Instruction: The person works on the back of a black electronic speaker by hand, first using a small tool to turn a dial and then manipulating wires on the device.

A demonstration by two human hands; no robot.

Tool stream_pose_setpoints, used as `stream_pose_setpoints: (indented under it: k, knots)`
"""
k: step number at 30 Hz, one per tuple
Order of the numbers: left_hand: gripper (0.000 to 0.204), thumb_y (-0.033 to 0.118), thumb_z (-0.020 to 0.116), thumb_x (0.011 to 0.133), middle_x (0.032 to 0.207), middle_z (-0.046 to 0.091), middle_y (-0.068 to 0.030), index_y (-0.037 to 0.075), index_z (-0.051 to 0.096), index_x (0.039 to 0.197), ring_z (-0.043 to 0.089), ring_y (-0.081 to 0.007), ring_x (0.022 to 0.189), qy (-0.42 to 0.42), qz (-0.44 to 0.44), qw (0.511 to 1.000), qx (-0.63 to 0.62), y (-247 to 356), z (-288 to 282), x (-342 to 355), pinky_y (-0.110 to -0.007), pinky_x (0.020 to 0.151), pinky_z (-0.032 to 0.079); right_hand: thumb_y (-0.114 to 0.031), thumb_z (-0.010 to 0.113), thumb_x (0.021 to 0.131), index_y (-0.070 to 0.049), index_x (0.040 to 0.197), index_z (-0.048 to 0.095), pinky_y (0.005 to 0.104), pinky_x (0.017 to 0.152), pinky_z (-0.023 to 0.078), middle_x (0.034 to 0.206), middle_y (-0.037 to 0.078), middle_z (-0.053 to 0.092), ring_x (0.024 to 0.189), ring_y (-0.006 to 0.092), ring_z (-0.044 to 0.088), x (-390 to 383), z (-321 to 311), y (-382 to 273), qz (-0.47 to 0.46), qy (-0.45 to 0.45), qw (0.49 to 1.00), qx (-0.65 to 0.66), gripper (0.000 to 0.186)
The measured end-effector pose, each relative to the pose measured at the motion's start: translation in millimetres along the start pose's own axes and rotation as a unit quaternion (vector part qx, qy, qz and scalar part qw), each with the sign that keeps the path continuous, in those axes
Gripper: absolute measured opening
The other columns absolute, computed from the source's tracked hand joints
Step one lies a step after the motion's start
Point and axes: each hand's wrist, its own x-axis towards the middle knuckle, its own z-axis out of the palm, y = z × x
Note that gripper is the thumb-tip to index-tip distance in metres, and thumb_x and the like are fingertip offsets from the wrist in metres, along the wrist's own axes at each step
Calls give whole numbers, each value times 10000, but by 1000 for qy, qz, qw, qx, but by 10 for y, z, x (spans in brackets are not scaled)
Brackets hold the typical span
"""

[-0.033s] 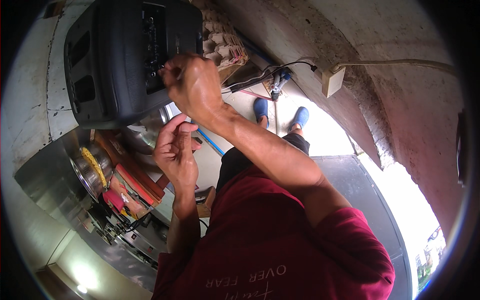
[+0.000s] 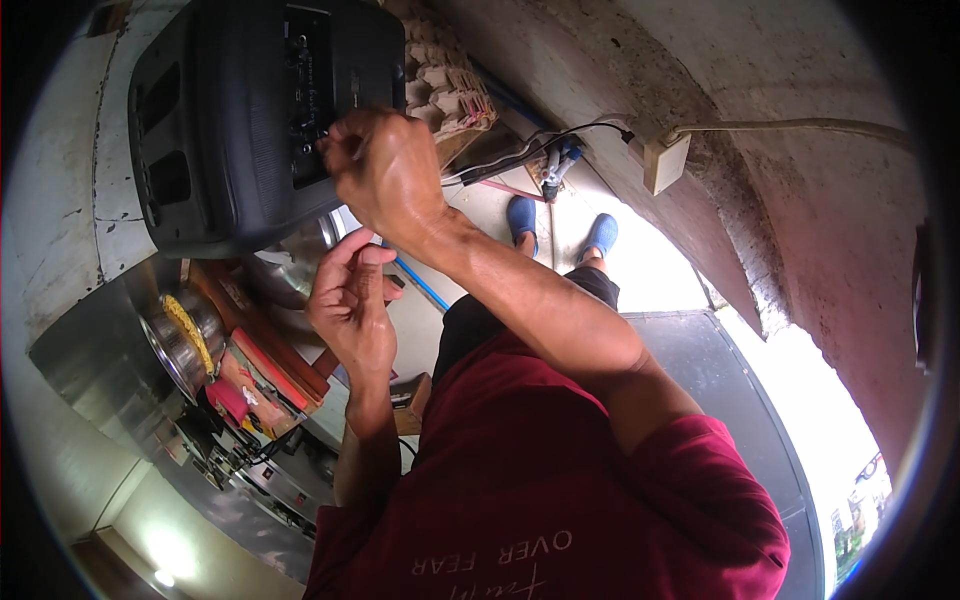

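A large black portable speaker [image 2: 225,130] stands at the upper left, and a recessed control panel [image 2: 303,100] with small knobs and sockets faces me. My right hand [image 2: 388,180] reaches across to the panel's lower end. Its thumb and fingers are pinched there on something small, which the hand mostly hides. Just below it, my left hand [image 2: 352,300] is held up, palm toward me, with its fingers curled. A small dark piece [image 2: 396,282] pokes out beside those fingers; its kind is unclear.
Egg trays [image 2: 450,85] are stacked right of the speaker. Below it sit a steel bowl [image 2: 185,340] and a red box [image 2: 270,368]. A white socket box [image 2: 665,165] with cables hangs by the wall. A blue-and-grey tool [image 2: 556,172] lies near my blue clogs [image 2: 600,235].
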Motion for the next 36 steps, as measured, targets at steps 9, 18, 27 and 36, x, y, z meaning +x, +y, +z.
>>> stream_pose_setpoints:
  k: [9, 18, 27, 36]
  knots:
    - [277, 125, 719, 1099, 989, 780, -63, -33, 717, 1328, 621, -53, 705, -7, -6, 1000, -7, 4, -3, -21, -202, 658, 520, -57, 762, 867, 20, 983, 831, 443, 807, 646, 885, 261, 790, 836, 434, 797, 68, -84, -88, 79, -40, 994, 67, 156]
    - [311, 148, 734, 1093, 1004, 784, -79, -49, 707, 1332, 652, -70, 764, -19, -14, 999, -23, -11, 0, -44, -219, 666, 535, -74, 798, 912, -83, 1045, 785, 473, 647, 622, 1018, 118, 719, 741, 389, 753, 34, -63, 51, -163, 8, 974, -156, 134]
    - [298, 135, 733, 1090, 1005, 787, -94, -55, 707, 1318, 671, -85, 770, -29, -22, 999, -21, -18, -11, -93, -229, 668, 552, -123, 755, 910, -33, 952, 717, 498, 630, 615, 1013, 185, 705, 722, 410, 750, -13, -63, -9, -114, -19, 977, -177, 106]
    - [281, 116, 722, 1091, 997, 784, -110, -56, 700, 1312, 718, -107, 852, -50, -28, 998, -41, -18, 8, -126, -238, 674, 569, -133, 729, 937, 4, 906, 730, 542, 709, 618, 920, 270, 746, 768, 481, 750, 10, 34, 12, -64, 1, 996, -59, 141]
